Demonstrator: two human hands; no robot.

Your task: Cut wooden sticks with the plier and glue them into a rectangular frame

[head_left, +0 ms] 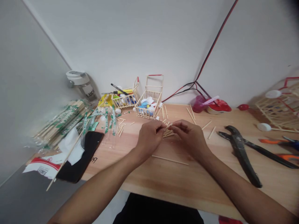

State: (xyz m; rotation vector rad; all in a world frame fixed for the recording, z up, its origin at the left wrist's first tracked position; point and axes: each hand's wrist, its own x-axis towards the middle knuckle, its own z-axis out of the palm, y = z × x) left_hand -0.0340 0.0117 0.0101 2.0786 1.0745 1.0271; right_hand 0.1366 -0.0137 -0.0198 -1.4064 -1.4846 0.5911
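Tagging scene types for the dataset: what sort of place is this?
Probably a hobby craft bench in a room corner: a wooden table with small stick-built baskets, wrapped stick packs and black pliers. The left hand and right hand pinch short sticks between them.

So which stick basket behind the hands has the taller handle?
The right basket, topped by a red bar; the left basket has a lower, tilted handle.

Left hand: back upward, fingers curled, tips pinched together toward the centre. Right hand: back upward, fingers bent, tips meeting those of the left. Left forearm and right forearm: bare, extended forward, converging.
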